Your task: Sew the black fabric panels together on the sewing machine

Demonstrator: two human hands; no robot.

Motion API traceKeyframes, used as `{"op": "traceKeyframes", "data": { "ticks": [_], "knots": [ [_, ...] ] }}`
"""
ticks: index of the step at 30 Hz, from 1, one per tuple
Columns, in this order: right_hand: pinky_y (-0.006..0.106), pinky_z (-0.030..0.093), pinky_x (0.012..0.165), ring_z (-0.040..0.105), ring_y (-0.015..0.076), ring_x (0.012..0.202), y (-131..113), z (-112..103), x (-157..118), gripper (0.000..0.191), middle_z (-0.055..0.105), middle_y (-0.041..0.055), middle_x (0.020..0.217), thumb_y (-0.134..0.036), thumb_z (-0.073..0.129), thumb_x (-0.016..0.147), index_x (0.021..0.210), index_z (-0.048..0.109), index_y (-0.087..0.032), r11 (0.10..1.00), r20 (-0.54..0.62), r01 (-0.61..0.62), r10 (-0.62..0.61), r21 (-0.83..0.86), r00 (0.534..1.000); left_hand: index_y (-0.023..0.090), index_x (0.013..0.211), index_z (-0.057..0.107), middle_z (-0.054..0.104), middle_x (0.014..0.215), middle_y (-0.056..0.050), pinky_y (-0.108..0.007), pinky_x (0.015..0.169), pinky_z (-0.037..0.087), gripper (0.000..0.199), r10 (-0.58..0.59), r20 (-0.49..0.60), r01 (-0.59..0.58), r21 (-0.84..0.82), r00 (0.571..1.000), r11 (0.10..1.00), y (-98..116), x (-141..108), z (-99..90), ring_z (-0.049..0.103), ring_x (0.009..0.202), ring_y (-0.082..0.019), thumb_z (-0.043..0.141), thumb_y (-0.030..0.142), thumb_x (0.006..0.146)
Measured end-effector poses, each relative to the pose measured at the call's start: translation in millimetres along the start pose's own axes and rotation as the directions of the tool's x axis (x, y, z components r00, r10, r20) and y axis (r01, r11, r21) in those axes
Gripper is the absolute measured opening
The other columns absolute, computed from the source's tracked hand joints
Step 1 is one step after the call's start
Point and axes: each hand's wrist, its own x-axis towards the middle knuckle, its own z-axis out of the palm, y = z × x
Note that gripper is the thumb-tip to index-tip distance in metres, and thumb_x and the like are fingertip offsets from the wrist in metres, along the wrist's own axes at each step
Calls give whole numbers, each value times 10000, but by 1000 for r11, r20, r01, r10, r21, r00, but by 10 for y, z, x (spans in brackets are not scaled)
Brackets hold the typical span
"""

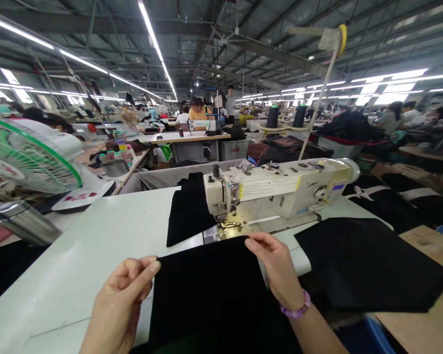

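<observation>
The left hand (pixel 120 300) and right hand (pixel 275 263), well apart, pinched the flat black fabric panel (pixel 210 300) before the cream metal sewing machine (pixel 269 189), its far edge probably best kept evenly taut.

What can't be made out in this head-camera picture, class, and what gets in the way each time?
Lower end of the held black cloth: cut off by the head view's bottom edge.
Table directly behind that cloth: hidden by it in the head view.
Writing on the sewing machine's white label: too small and blurred in the head view.
Far left of the fan: cut off by the head view's left edge.
</observation>
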Motion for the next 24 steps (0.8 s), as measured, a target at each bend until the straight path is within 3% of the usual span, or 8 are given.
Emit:
{"op": "traceKeyframes", "data": {
  "ticks": [5,7,9,11,14,19,21,24],
  "knots": [
    [280,429,666,527,147,685,-37,34,-46,85,597,-6,735,-238,681,716,732,611,-191,957,128,181,-154,-227,980,195,583,404,672,810,19,-195,724,465,454,304,35,-303,223,952,926,253,-90,-24,605,850,-141,836,333,593],
    [268,404,660,493,138,694,-63,54,-155,78,559,-13,745,-162,615,681,689,546,-198,947,229,204,-147,-249,962,213,618,428,677,857,13,-234,723,465,358,514,108,-513,378,851,770,498,-139,49,605,820,-147,760,325,693],
    [255,391,635,471,134,697,-47,75,-316,112,534,-15,751,-162,579,664,664,476,-206,987,308,63,-14,-148,951,228,660,450,674,871,8,-276,745,468,266,650,268,-684,480,711,550,731,-103,206,604,790,-157,682,296,772],
    [245,386,598,447,126,662,49,89,-497,133,509,-20,741,-199,570,671,672,438,-212,984,337,-176,172,-20,926,229,678,464,673,843,8,-298,752,464,210,608,484,-770,494,630,404,828,68,434,609,766,-163,633,257,799],
    [239,394,569,439,120,612,347,80,-728,131,478,-35,695,-231,600,682,720,477,-208,951,245,-308,296,12,923,216,688,495,645,742,20,-278,661,430,138,276,733,-761,482,622,435,571,502,801,594,705,-159,596,153,758],
    [281,491,667,598,180,710,825,-55,-861,58,608,19,748,-229,592,827,777,604,-201,928,188,110,-45,-357,981,198,608,501,540,594,48,-247,561,369,191,76,784,-700,500,616,510,-337,985,1130,495,573,-123,636,72,659],
    [290,517,715,635,189,774,880,-134,-841,107,650,36,820,-161,537,880,845,626,-210,834,281,335,-227,-438,932,197,610,494,543,608,43,-243,563,376,194,70,776,-682,503,627,532,-545,1017,1128,495,583,-121,646,92,669],
    [303,539,749,648,192,825,851,-238,-771,233,668,47,886,-47,478,894,980,616,-214,629,459,621,-428,-467,778,198,633,491,552,641,36,-242,580,389,178,81,763,-666,502,642,552,-635,1011,1065,500,608,-122,642,133,701]
  ]
}}
